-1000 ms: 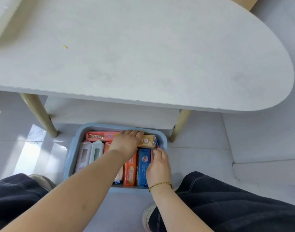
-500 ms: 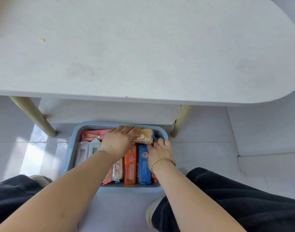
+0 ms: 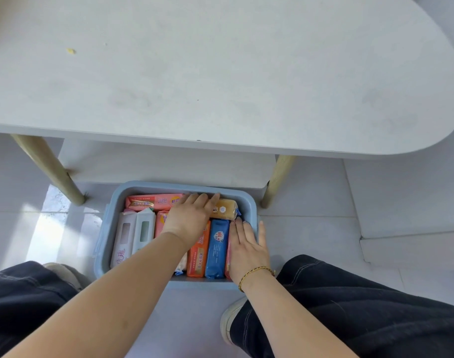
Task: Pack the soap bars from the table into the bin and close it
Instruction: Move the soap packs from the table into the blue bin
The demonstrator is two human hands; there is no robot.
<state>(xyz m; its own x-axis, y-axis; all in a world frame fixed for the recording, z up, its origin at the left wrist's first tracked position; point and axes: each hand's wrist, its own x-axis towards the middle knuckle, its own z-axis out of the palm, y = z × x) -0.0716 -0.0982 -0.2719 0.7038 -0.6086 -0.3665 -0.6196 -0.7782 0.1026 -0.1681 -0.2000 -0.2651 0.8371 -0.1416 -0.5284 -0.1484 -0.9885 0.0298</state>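
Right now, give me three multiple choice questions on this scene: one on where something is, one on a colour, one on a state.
1. Where does the bin stand?
A. on the table
B. on the floor by the table
C. on a lap

2. What colour is the bar just left of the right hand?
A. blue
B. green
C. black

3. How is the bin?
A. lidded
B. open, packed with bars
C. empty

Answers: 1 B, it sits on tiles near the table legs. 2 A, its wrapper is blue. 3 B, no lid covers it and the left hand rests on the bars.
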